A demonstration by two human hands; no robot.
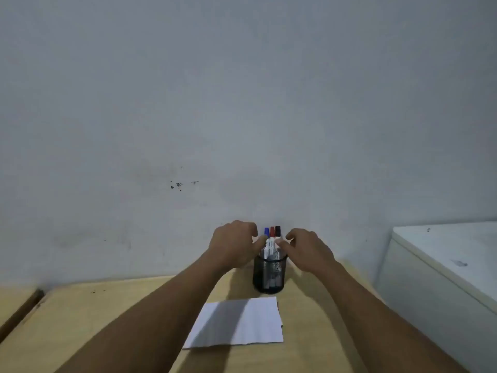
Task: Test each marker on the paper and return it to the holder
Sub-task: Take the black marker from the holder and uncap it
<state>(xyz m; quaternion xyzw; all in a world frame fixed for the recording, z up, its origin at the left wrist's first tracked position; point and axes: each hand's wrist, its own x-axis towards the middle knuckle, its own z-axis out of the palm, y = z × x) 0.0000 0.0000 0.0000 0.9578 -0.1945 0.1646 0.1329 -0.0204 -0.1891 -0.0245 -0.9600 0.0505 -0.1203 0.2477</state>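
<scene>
A black mesh holder (269, 275) stands on the wooden table near the wall. Three markers stand upright in it: a blue-capped marker (266, 232), a red-capped marker (272, 232) and a black-capped marker (278, 231). My left hand (233, 244) is at the left of the markers, its thumb touching the blue one's barrel. My right hand (306, 250) is at their right, fingertips against the black one's barrel. Neither hand has closed around a marker. A blank white sheet of paper (239, 323) lies flat in front of the holder.
The light wooden table (88, 327) runs up to a grey-white wall (242, 103). A white cabinet (441, 267) stands at the right, beside the table. A dark gap (20, 310) splits the table from another surface at the far left.
</scene>
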